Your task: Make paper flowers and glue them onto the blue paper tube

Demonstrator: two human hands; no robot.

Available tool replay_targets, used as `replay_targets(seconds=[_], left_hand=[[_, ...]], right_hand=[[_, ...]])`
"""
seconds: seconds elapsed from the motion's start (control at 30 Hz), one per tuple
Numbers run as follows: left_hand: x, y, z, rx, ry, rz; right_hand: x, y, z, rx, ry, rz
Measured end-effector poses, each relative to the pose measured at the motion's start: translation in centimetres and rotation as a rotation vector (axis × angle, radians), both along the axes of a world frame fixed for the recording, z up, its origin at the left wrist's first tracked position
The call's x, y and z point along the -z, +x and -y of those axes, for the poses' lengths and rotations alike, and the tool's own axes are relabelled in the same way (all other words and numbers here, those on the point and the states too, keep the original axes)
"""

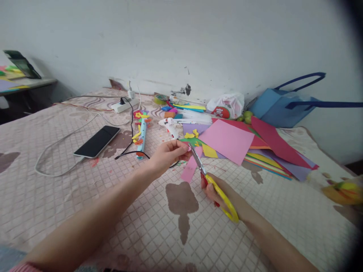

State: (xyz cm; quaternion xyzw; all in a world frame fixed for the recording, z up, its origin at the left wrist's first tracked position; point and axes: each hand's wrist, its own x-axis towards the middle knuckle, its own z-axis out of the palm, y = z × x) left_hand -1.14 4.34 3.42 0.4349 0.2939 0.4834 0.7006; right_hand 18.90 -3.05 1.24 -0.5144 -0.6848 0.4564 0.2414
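Taking the left hand (173, 150) as the centre of the dial, a trimming step seems to be in hand: the fingers and thumb are pinching a small pink piece (189, 148), and the tips of the scissors (199, 163) are meeting it at 3 o'clock, just beside the fingertips. The right hand (219, 192) is sitting at 4 o'clock, its fingers wrapping the yellow and red handles, with the blades pointing towards 10 o'clock. The blades are looking nearly closed, though whether they are biting into the paper is too small to tell. A pink strip (187, 173) is lying at 5 o'clock on the patterned cloth (159, 226), while a larger pink sheet (227, 139) is resting over the coloured papers at 3 o'clock. Yellow cut pieces (191, 134) are lying at 2 o'clock, the white glue gun (172, 130) is resting at 12 o'clock, and the decorated blue strip (142, 136) is standing out at 10 o'clock. As a judgement, the next move is calling for a steady left pinch, the piece being turned to meet the blades, and short, controlled snips, since the fingertips are sitting so near the cutting edges.
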Motion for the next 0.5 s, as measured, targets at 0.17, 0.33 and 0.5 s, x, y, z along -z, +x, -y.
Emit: replay_targets(seconds=[0.17,0.33,0.5], left_hand=[[-0.1,1.2,1.2,-0.113,-0.015,0.07],[0.1,2.2,2.1,-0.202,-0.01,0.138],[0.0,2.8,2.7,-0.282,-0.05,0.165]], right_hand=[[0.1,-0.3,0.1,0.013,0.083,0.018],[-1.1,-1.3,0.4,0.008,0.091,0.008],[-1.2,-1.9,0.6,0.036,0.175,0.036]])
